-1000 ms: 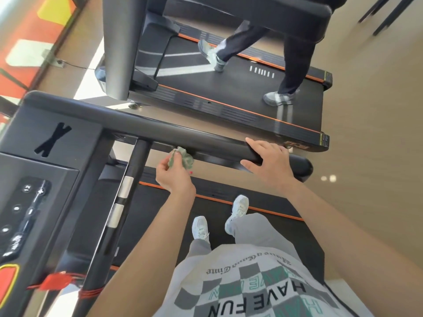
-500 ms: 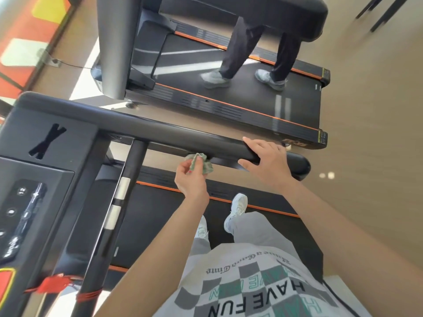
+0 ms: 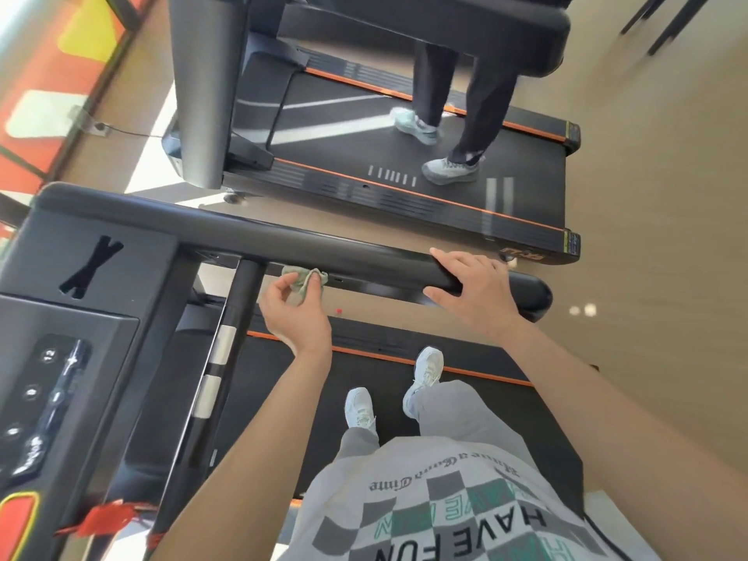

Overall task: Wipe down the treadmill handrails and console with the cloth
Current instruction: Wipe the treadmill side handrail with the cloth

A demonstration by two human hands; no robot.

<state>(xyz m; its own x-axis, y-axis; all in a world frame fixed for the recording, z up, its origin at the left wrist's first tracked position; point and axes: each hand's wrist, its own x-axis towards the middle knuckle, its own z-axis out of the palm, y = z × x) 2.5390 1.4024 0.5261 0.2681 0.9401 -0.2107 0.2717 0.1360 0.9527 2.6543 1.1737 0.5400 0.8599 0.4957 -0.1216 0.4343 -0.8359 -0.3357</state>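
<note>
Cloth (image 3: 302,279) slid back along handrail (image 3: 243,236) underside | my left hand (image 3: 297,317) pinches it | right hand (image 3: 475,291) wraps handrail's free end

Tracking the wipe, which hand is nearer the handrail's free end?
Right. The right hand holds the handrail beside its end; the left hand pinches the cloth by the upright post.
</note>
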